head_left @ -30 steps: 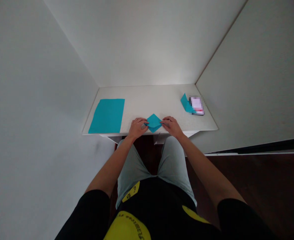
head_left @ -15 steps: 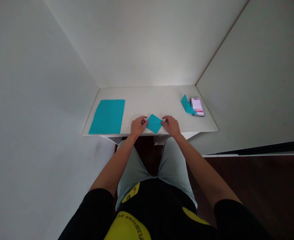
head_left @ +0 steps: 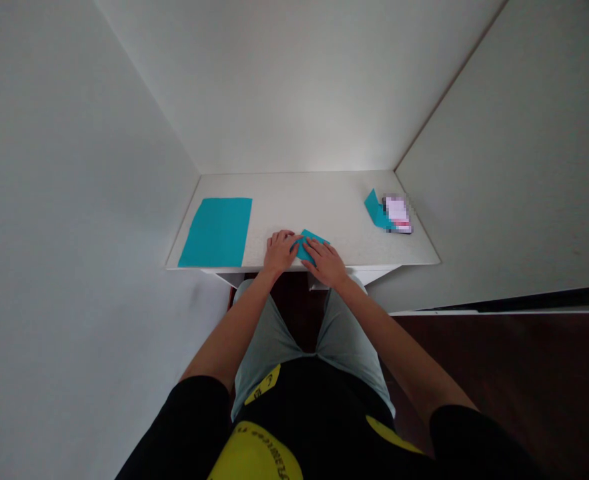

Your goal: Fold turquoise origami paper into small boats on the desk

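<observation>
A small folded piece of teal paper (head_left: 304, 255) lies near the front edge of the white desk, partly hidden under my fingers. At its left corner is my left hand (head_left: 278, 252), fingers bent and closed on the paper's edge. My right hand (head_left: 328, 264) rests over the paper's right side, its fingers stretched out and flat against the surface. Both hands are close together, and the paper shows between and above them.
A stack or sheet of larger teal paper (head_left: 217, 232) lies on the desk's left. To the right, a folded teal paper piece (head_left: 375, 210) stands partly upright against a phone-like object with a blurred screen (head_left: 398, 212). White walls enclose the desk (head_left: 294, 193) at the back and sides.
My right hand has gone from pinching the paper's right corner to lying flat across it, moving left. My left hand stays at the left corner.
</observation>
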A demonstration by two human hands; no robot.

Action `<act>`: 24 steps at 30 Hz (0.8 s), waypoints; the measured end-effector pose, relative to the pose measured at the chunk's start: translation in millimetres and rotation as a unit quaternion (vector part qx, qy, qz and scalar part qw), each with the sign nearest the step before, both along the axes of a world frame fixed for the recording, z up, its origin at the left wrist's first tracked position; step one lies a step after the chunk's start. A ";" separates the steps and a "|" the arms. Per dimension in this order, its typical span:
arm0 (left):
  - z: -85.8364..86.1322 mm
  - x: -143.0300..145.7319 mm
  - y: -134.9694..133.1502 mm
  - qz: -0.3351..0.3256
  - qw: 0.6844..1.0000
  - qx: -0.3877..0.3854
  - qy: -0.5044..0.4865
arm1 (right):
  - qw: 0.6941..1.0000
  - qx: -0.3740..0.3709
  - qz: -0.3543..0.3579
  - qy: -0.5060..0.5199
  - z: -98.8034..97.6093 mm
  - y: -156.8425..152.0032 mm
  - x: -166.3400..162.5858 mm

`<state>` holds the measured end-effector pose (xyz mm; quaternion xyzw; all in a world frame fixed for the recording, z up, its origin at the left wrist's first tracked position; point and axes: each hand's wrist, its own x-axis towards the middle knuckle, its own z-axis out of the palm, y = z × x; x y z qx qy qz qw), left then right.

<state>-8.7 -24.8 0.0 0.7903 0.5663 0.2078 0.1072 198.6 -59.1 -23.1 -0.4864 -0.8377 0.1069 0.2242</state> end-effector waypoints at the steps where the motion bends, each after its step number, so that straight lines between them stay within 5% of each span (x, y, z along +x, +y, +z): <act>1: -0.4 -0.9 0.5 0.000 1.000 -0.001 -0.002 | 1.000 -0.002 -0.002 -0.003 -1.5 -0.6 0.8; 10: -2.8 -17.3 0.0 -0.062 0.998 -0.011 0.007 | 0.999 -0.016 -0.014 -0.026 -0.3 -1.0 46.7; 16: 3.9 -25.2 -18.6 -0.156 0.987 -0.008 0.036 | 0.999 -0.024 0.031 -0.033 -0.5 2.2 55.1; 24: 3.0 -27.9 -31.6 -0.182 0.983 -0.001 -0.008 | 0.999 -0.005 0.028 0.034 -0.4 -9.3 58.8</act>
